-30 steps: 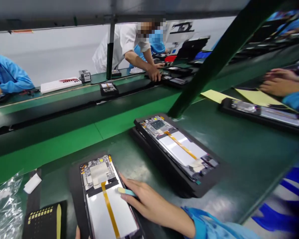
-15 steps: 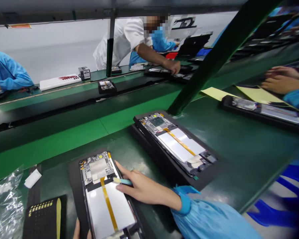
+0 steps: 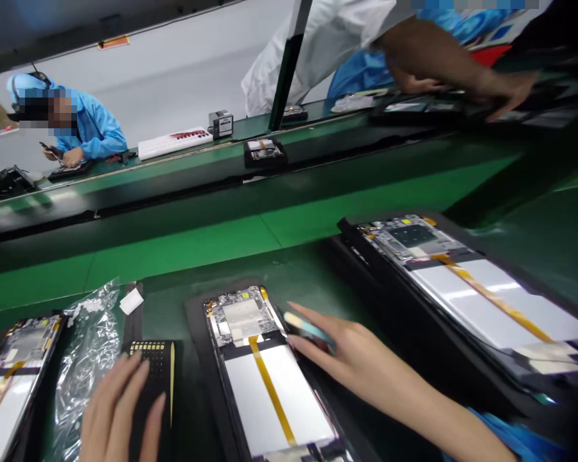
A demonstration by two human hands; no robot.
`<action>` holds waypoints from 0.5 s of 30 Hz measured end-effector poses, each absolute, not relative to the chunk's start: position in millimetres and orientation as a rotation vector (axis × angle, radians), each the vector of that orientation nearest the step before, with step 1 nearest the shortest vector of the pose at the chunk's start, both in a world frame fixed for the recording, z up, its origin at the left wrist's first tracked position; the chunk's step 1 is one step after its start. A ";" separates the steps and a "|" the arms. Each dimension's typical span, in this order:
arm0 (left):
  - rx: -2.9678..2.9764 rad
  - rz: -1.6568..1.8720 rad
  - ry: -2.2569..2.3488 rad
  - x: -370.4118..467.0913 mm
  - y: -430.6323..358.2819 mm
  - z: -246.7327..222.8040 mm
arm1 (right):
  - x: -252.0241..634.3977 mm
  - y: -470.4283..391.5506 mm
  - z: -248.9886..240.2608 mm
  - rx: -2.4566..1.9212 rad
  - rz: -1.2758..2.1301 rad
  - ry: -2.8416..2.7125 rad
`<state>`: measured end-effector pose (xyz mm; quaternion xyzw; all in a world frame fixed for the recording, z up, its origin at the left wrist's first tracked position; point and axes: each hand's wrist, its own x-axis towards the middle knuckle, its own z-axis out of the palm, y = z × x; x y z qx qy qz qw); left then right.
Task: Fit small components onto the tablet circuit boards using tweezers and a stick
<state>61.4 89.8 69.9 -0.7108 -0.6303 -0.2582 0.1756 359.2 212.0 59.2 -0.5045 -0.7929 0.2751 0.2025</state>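
Observation:
A tablet with its back off (image 3: 279, 391) lies in front of me on a dark mat, showing its circuit board, white battery and amber tape strip. My right hand (image 3: 351, 346) is closed around a short teal stick with a cream tip (image 3: 308, 327), just off the tablet's right edge. My left hand (image 3: 120, 404) is open, fingers slightly spread, over a black sheet with rows of small yellow pieces (image 3: 161, 362). Whether its fingertips touch the sheet I cannot tell. Part of the sheet is hidden under that hand.
Another opened tablet (image 3: 491, 301) rests on black foam at the right, and one more (image 3: 19, 366) at the left edge. Crumpled clear plastic (image 3: 87, 372) and a white piece (image 3: 131, 301) lie left of centre. Beyond the green divider, people work along a line holding a small device (image 3: 264, 153).
My left hand has left the tablet's lower left side and is now over the black sheet. My right hand has drawn off the tablet with the stick. The view has swung left.

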 end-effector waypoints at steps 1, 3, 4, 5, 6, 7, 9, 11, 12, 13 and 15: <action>-2.049 -0.579 -1.759 49.3 98.4 79.2 | 357.2 212.0 67.2 -1.376 0.738 -2.159; -2.032 -0.358 -1.763 29.3 113.5 87.1 | 353.1 210.7 86.0 -1.296 0.730 -2.081; -2.051 -0.269 -1.766 21.8 119.1 86.5 | 351.2 209.4 95.9 -1.248 0.761 -2.056; -2.079 -0.208 -1.767 15.6 123.1 83.8 | 349.4 207.8 105.4 -1.193 0.811 -2.035; -2.118 -0.172 -1.766 10.8 125.6 79.9 | 347.6 206.1 114.1 -1.133 0.878 -2.013; -2.153 -0.165 -1.762 6.8 126.8 75.5 | 345.7 204.3 121.4 -1.073 0.948 -1.984; -2.183 -0.210 -1.755 0.5 126.6 66.9 | 341.0 201.3 131.0 -0.995 1.072 -1.899; -2.212 -0.275 -1.717 -5.3 124.8 59.7 | 335.0 200.5 133.3 -0.984 1.169 -1.791; -2.247 -0.310 -1.666 -7.9 123.8 56.5 | 331.8 201.3 132.1 -0.990 1.209 -1.748; -2.283 -0.358 -1.614 -10.0 122.6 53.6 | 328.4 202.9 129.6 -0.997 1.248 -1.714; -2.310 -0.486 -1.565 -10.6 119.8 49.5 | 321.8 208.4 122.1 -0.985 1.318 -1.669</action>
